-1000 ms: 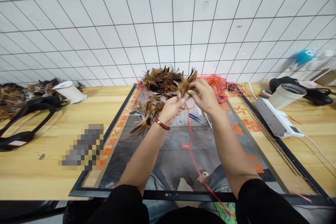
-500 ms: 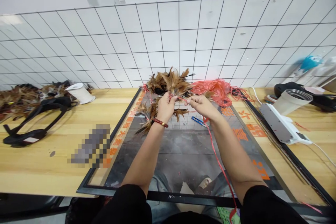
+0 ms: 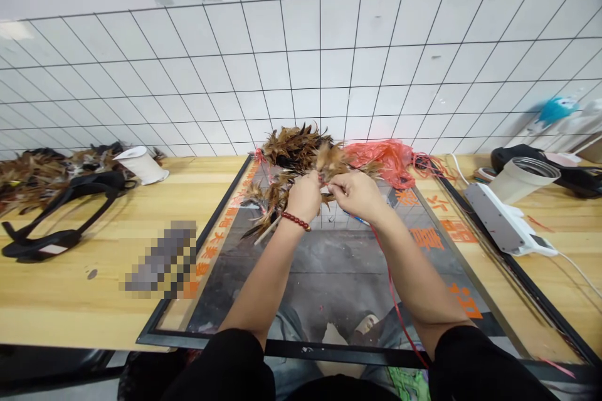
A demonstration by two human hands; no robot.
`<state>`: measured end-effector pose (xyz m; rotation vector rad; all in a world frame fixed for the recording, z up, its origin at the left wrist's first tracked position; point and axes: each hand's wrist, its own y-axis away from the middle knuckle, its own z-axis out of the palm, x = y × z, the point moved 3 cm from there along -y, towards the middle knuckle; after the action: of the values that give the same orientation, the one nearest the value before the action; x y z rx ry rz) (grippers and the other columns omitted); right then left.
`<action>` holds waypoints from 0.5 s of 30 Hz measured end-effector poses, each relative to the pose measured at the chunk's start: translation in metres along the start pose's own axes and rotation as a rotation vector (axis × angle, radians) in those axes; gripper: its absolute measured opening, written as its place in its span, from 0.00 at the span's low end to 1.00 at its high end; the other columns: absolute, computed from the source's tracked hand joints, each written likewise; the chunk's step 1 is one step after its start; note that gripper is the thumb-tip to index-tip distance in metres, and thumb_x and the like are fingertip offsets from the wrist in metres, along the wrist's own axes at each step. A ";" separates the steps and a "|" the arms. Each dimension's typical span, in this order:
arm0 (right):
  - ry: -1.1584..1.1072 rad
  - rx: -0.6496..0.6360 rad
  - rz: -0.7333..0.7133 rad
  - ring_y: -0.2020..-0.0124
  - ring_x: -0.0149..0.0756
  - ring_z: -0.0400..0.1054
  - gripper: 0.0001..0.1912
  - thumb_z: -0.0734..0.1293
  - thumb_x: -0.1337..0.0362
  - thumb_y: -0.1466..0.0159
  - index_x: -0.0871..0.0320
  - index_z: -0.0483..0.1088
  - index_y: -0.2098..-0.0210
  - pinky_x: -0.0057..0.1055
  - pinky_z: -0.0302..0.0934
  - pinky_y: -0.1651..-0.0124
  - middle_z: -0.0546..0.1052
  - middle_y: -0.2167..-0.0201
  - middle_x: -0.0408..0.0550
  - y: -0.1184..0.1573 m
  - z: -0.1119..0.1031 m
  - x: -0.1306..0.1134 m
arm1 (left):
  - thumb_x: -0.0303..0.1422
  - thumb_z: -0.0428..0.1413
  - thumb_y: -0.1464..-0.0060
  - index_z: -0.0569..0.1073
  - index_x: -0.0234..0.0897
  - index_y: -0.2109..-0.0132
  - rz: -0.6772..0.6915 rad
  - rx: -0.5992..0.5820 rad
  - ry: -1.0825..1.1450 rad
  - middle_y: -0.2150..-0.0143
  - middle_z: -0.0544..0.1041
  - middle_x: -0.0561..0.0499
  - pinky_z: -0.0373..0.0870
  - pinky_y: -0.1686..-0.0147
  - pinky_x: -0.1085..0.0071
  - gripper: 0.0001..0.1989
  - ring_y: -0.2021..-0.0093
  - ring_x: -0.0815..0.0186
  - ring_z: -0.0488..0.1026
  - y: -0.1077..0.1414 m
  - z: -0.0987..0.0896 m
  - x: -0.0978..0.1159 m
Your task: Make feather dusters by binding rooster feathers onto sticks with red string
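My left hand (image 3: 305, 197), wearing a beaded bracelet, is closed around the base of a brown feather bundle (image 3: 330, 158) whose plumes point up and away from me. A pale stick (image 3: 268, 230) shows on the left of this wrist; whether it joins the bundle is hidden. Beside it, my right hand (image 3: 356, 195) pinches a red plastic string (image 3: 392, 282) close to the feathers. From that hand the string runs down along my right forearm to the front edge. More brown feathers (image 3: 296, 147) lie behind and left of my hands. A blue cutter (image 3: 360, 219) is mostly covered by my right hand.
A black-framed glass panel (image 3: 226, 341) lies under my hands. A crumpled red plastic bag (image 3: 388, 160) is behind them. To the left are a white spool (image 3: 142, 165), a black strap-like object (image 3: 101, 207) and feathers (image 3: 37, 178). A power strip (image 3: 505, 219) and a cup (image 3: 524, 178) stand right.
The feather bundle has turned in my left hand, and the pale stick has come into view. My right hand has moved closer to the left, covering more of the cutter; the string hangs straighter.
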<state>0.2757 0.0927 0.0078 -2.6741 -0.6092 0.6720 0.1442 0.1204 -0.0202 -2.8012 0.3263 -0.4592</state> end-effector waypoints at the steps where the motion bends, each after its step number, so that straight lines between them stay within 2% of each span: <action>1: 0.070 0.011 -0.021 0.71 0.35 0.67 0.13 0.59 0.65 0.38 0.57 0.74 0.73 0.30 0.50 0.68 0.77 0.73 0.48 0.002 -0.004 -0.002 | 0.27 0.45 0.38 0.71 0.32 0.52 0.051 -0.043 -0.049 0.57 0.78 0.38 0.70 0.60 0.64 0.13 0.57 0.55 0.77 0.003 0.003 0.005; 3: 0.156 0.036 -0.052 0.67 0.37 0.69 0.12 0.61 0.67 0.39 0.58 0.76 0.70 0.31 0.51 0.67 0.78 0.68 0.51 0.003 -0.012 0.004 | 0.25 0.43 0.39 0.72 0.31 0.51 0.194 -0.140 -0.128 0.57 0.78 0.37 0.70 0.59 0.62 0.15 0.57 0.55 0.77 0.008 0.006 0.017; 5: 0.098 0.068 -0.060 0.66 0.38 0.70 0.11 0.62 0.67 0.40 0.58 0.78 0.69 0.31 0.54 0.66 0.78 0.68 0.51 0.002 -0.019 0.022 | 0.25 0.44 0.40 0.73 0.31 0.52 0.351 -0.226 -0.166 0.58 0.78 0.37 0.70 0.57 0.61 0.15 0.57 0.54 0.77 0.015 0.006 0.028; 7: -0.134 0.048 -0.089 0.67 0.36 0.70 0.10 0.65 0.64 0.40 0.58 0.78 0.70 0.30 0.58 0.64 0.78 0.70 0.50 0.001 -0.024 0.047 | 0.28 0.45 0.39 0.74 0.32 0.53 0.483 -0.280 -0.155 0.61 0.78 0.38 0.71 0.57 0.60 0.14 0.58 0.55 0.77 0.022 0.000 0.038; 9: -0.432 -0.031 -0.112 0.69 0.35 0.70 0.10 0.68 0.59 0.42 0.58 0.78 0.71 0.30 0.61 0.63 0.78 0.72 0.48 0.002 -0.026 0.070 | 0.30 0.46 0.40 0.74 0.33 0.54 0.588 -0.304 -0.109 0.63 0.78 0.39 0.71 0.57 0.61 0.13 0.60 0.56 0.77 0.029 -0.008 0.045; 12: -0.732 -0.097 -0.041 0.72 0.34 0.70 0.14 0.72 0.53 0.45 0.59 0.77 0.73 0.29 0.64 0.67 0.77 0.75 0.47 0.006 -0.021 0.091 | 0.29 0.46 0.40 0.73 0.33 0.53 0.631 -0.230 -0.030 0.62 0.78 0.40 0.71 0.58 0.62 0.14 0.61 0.57 0.76 0.035 -0.019 0.049; 15: -0.748 -0.019 0.052 0.77 0.32 0.66 0.14 0.70 0.53 0.44 0.58 0.75 0.76 0.28 0.64 0.73 0.74 0.79 0.44 0.008 -0.007 0.093 | 0.29 0.49 0.42 0.68 0.33 0.45 0.519 -0.067 0.152 0.61 0.78 0.42 0.71 0.60 0.63 0.19 0.62 0.58 0.76 0.032 -0.023 0.045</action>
<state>0.3566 0.1280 -0.0240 -2.4022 -0.7123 1.7067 0.1723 0.0730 0.0032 -2.6009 1.0812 -0.5390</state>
